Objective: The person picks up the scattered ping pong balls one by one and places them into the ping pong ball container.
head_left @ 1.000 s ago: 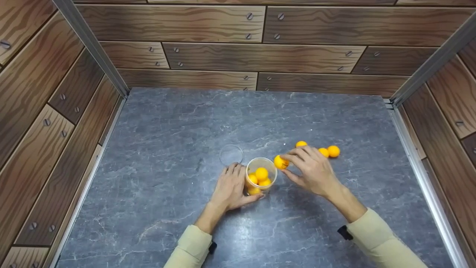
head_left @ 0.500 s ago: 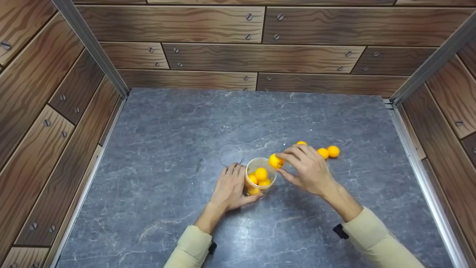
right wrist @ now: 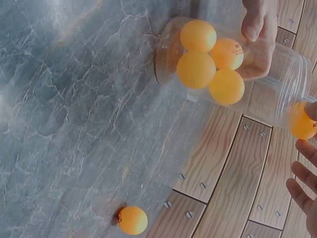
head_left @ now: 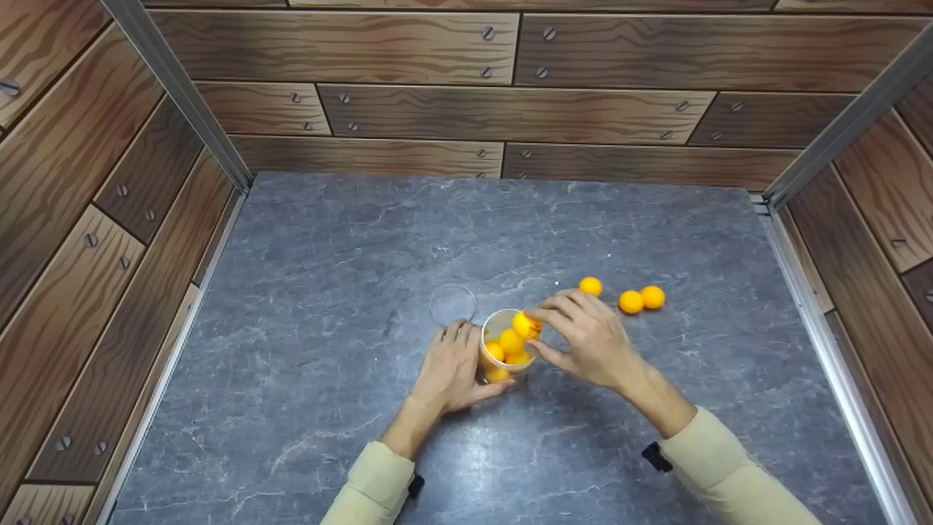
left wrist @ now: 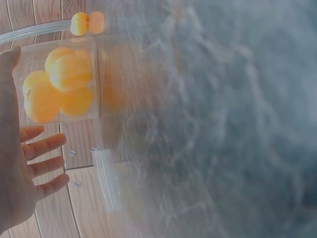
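Note:
A clear plastic jar (head_left: 498,321) stands upright on the table with several orange ping-pong balls (head_left: 512,342) in it. My left hand (head_left: 450,368) holds the jar low, fingers along its left side and thumb across the near side. In the left wrist view, the fingers (left wrist: 45,147) show beside the clear wall. At the mouth of the jar, my right hand (head_left: 587,337) pinches another orange ping-pong ball (head_left: 526,325) between thumb and fingertips. The right wrist view shows that ball (right wrist: 302,121) right at the rim, with dark print on it.
Three loose ping-pong balls lie right of the jar: one alone (head_left: 590,286) and a pair, a left ball (head_left: 630,302) and a right ball (head_left: 653,297). A clear round lid (head_left: 453,305) lies behind my left hand. Wood-patterned walls (head_left: 423,109) enclose the grey marbled table (head_left: 328,292).
My right hand has moved left with its ball, from beside the jar to over its mouth. The loose balls behind it show more fully. My left hand and the jar stay put.

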Available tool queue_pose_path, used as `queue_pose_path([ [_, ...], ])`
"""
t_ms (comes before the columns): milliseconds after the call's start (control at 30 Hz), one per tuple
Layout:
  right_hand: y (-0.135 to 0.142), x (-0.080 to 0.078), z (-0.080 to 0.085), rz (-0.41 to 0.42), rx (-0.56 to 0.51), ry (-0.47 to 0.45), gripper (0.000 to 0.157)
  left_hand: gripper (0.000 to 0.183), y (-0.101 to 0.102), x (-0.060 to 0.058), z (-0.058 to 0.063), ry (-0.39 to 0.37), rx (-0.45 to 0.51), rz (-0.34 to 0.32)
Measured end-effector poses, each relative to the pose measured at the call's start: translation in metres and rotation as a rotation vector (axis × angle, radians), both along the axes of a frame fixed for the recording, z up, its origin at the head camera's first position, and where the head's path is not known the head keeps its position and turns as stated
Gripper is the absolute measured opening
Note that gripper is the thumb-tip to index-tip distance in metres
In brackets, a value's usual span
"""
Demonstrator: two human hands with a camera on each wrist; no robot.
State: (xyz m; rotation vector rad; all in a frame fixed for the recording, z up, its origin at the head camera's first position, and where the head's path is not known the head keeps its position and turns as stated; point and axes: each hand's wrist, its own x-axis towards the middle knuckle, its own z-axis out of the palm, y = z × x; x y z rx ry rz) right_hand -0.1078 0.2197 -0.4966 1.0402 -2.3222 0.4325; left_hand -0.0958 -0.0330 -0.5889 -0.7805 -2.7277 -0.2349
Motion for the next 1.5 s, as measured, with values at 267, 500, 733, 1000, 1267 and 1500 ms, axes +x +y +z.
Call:
queue_pose_path([
  [267, -0.005, 0.002, 0.001, 0.005, 0.037, -0.037, 0.042, 0.094, 0.000, 0.000, 0.001, -0.033, -0.012, 0.004],
  [500, -0.008, 0.000, 0.003, 0.013, 0.048, -0.064, 0.044, 0.095, 0.000, -0.001, 0.001, -0.041, -0.022, 0.007],
  [733, -0.010, -0.002, 0.011, -0.014, 0.084, -0.192, 0.041, 0.097, 0.000, 0.000, 0.001, -0.028, -0.013, 0.006],
  [1000, -0.010, 0.000, 0.014, -0.013, 0.101, -0.230, 0.042, 0.096, 0.000, 0.000, 0.002, -0.023, 0.008, -0.003],
  [1267, -0.005, 0.000, 0.012, -0.007, 0.061, -0.194, 0.039, 0.093, -0.001, 0.000, 0.002, -0.024, 0.011, -0.010],
  [1500, 0.001, 0.001, 0.011, -0.002, 0.019, -0.175, 0.041, 0.094, -0.001, -0.001, 0.003, -0.032, -0.010, -0.008],
])
